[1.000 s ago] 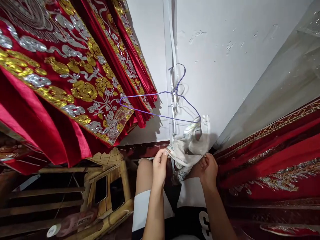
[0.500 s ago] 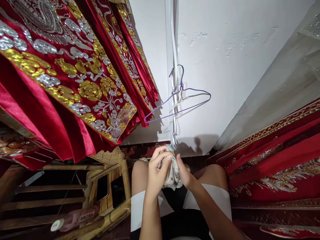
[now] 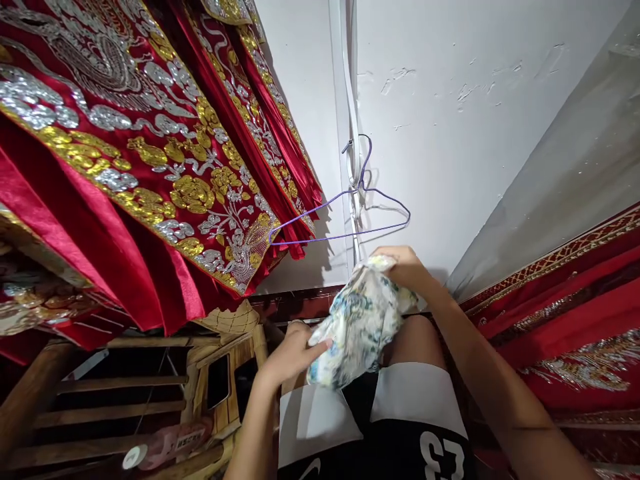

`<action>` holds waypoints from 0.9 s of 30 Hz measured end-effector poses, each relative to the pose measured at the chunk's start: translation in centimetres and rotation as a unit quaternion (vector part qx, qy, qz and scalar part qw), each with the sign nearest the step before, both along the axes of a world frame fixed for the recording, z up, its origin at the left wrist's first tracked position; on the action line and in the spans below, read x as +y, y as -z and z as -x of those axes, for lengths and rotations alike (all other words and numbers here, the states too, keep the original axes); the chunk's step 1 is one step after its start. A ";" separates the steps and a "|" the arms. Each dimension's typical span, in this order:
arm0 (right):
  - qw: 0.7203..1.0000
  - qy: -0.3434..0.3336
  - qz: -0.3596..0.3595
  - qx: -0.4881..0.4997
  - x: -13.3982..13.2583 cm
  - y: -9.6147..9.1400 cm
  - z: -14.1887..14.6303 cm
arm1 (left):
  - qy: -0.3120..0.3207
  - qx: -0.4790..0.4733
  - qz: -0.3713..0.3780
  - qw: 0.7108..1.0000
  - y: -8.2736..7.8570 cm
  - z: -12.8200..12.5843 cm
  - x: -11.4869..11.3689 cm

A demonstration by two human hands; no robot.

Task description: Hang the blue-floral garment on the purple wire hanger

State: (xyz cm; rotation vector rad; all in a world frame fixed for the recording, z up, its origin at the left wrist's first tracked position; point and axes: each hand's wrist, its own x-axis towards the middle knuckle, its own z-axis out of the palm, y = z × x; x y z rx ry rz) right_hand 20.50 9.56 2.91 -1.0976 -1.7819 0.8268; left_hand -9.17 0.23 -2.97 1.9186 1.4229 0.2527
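A crumpled white cloth [image 3: 360, 327] with a blue, green and yellow floral print hangs spread between my hands, above my lap. My right hand [image 3: 405, 267] grips its upper right end, the fingertips partly hidden. At the lower left edge, my left hand [image 3: 297, 353] holds the cloth with the thumb on top and the fingers behind it. Motion blurs part of the fabric. Above the cloth, a purple wire hanger [image 3: 345, 235] hangs from a white strap [image 3: 350, 87] in front of the wall; neither hand touches it.
Red embroidered fabric [image 3: 200, 193] with gold and silver sequins hangs on the left, more red cloth [image 3: 575, 333] on the right. A bamboo chair [image 3: 115, 393] at lower left bears a pink bottle [image 3: 170, 443] with a white cap and a dark phone [image 3: 219, 383].
The cloth was bunched small between both hands; now it is opened out wider. My right hand has moved up and right, my left hand a little left and down. The view has shifted slightly.
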 end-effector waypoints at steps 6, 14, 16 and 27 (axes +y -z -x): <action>0.994 0.065 -0.091 0.005 6.2 2.4 -0.4 | -0.024 0.159 -0.123 0.979 -5.4 0.1 2.8; 0.991 0.103 -0.077 -0.034 6.3 1.3 -4.2 | -0.065 0.092 -0.277 0.954 -9.4 0.9 7.8; 0.991 0.115 -0.071 -0.023 4.9 0.6 -4.8 | -0.050 0.065 -0.314 0.946 -10.5 0.7 7.8; 0.997 0.008 -0.068 -0.046 0.1 0.9 -2.3 | 0.036 -0.050 -0.467 0.882 -14.1 -5.6 11.5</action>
